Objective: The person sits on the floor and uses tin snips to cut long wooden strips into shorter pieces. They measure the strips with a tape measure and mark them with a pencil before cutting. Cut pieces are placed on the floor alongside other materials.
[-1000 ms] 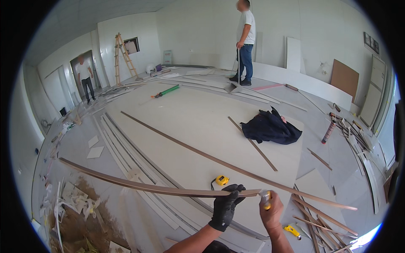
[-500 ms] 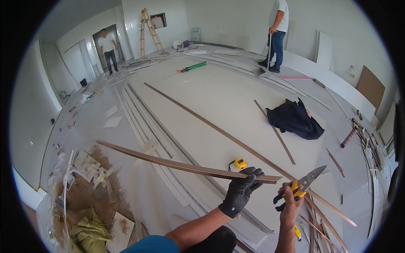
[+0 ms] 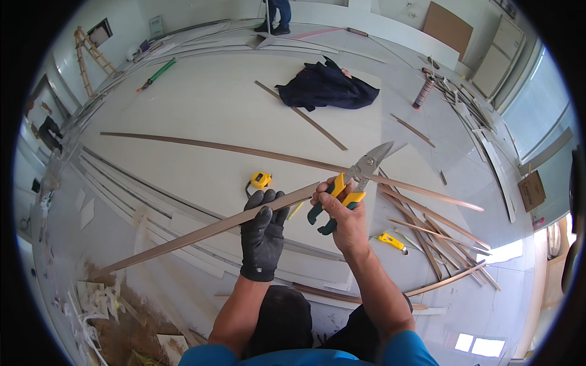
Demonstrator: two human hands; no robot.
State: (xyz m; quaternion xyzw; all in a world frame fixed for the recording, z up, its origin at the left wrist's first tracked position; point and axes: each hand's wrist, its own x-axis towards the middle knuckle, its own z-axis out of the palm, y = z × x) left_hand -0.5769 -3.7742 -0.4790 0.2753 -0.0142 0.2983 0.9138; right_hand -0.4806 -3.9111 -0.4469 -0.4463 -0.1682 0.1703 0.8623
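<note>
My left hand [image 3: 261, 239], in a black glove, is closed around a long brown trim strip [image 3: 183, 243]. The strip runs from the lower left up to my right fingers, its near end beside them. In my bare right hand [image 3: 349, 227] is a pair of tin snips [image 3: 368, 166] with yellow and dark green handles, blades pointing up and right. Just beyond the glove, a yellow tape measure [image 3: 261, 180] lies on a pale panel [image 3: 201, 97]. Another long brown strip [image 3: 226, 148] crosses that panel.
A yellow utility knife [image 3: 392, 242] and a pile of brown strips [image 3: 427, 235] lie to the right. Farther off are a dark jacket [image 3: 329, 85], a sealant tube [image 3: 423, 93] and a green tool [image 3: 160, 74]. One person [image 3: 281, 13] stands at the back, another [image 3: 49, 131] at far left.
The view has swung right and down. The held strip now slopes up toward my right hand, and the snips have come closer to its end. The person at far left is now bent over.
</note>
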